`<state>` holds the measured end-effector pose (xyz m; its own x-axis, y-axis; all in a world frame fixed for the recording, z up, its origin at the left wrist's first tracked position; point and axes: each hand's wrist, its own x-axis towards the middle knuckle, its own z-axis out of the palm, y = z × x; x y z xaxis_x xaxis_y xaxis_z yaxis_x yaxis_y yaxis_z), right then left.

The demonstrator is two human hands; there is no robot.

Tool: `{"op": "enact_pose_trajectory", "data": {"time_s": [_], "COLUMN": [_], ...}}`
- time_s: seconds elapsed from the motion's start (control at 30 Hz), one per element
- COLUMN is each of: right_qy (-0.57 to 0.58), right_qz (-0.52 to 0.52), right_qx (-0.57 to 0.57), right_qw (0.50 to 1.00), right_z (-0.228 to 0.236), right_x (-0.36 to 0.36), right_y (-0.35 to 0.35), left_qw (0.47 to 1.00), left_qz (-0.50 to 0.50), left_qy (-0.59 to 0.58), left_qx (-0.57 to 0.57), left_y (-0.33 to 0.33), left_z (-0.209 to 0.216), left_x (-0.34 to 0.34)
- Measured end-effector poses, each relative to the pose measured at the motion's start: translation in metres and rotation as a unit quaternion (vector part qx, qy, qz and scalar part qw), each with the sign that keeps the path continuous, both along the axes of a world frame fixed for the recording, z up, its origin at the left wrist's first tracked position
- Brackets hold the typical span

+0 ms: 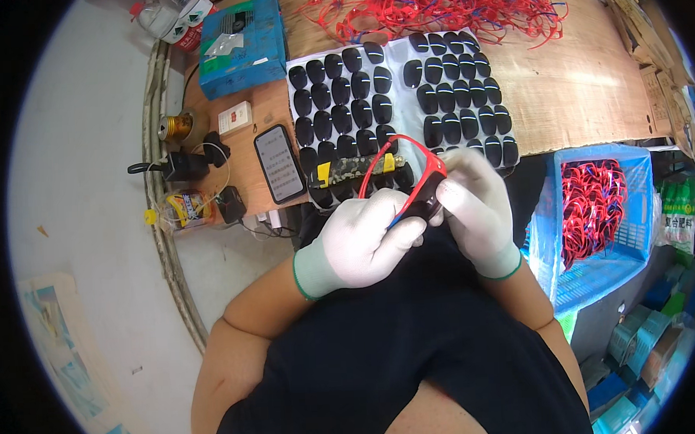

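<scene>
In the head view, a white sheet (406, 100) set with rows of dark lenses (342, 116) lies on a wooden table (580, 94) and serves as the landmark. Just off the sheet's near edge, in front of the person's dark shirt (412, 314), a red glasses frame (435, 166) is held up in both hands, its upper part overlapping the sheet. A dark lens (425, 207) shows at its front, between the hands.

The left hand (360, 243), in a white glove with a green cuff, is curled with thumb and fingers pinching the lower part of the frame. The right hand (481, 205), gloved alike, pinches the frame's right side by the lens with the thumb and a fingertip; its remaining fingers are bent and blurred.

A patterned roll with yellow bands (353, 170) lies across the sheet's near part, behind the frame. Left of the sheet are a phone (280, 164), a small white box (234, 118) and, farther back, a blue box (247, 71). Beyond its far edge is a heap of red frames (432, 7). To its right and nearer the person, a blue crate (606, 286) holds more red frames (592, 208).
</scene>
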<state>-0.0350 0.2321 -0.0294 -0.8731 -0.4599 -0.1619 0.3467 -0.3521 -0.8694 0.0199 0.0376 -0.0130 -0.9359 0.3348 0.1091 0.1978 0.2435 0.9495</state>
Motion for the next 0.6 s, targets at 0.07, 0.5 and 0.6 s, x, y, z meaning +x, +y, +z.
{"op": "enact_pose_trajectory", "data": {"time_s": [0.07,0.5,0.6], "right_qy": [-0.065,-0.088,-0.066], "right_qz": [0.080,0.133,0.111], "right_qx": [-0.029,-0.030,-0.084], "right_qw": [0.994,0.987,0.988], "right_z": [-0.003,-0.012,-0.011], "right_x": [-0.003,-0.006,0.001], "right_y": [0.008,0.012,0.008], "left_qw": [0.999,0.987,0.998], "left_qz": [-0.045,0.022,0.022], "left_qy": [-0.007,0.157,0.055], "left_qx": [0.023,-0.038,-0.007], "left_y": [-0.002,0.000,-0.004], "left_z": [0.002,-0.006,-0.002], "left_x": [-0.002,0.000,0.002]}}
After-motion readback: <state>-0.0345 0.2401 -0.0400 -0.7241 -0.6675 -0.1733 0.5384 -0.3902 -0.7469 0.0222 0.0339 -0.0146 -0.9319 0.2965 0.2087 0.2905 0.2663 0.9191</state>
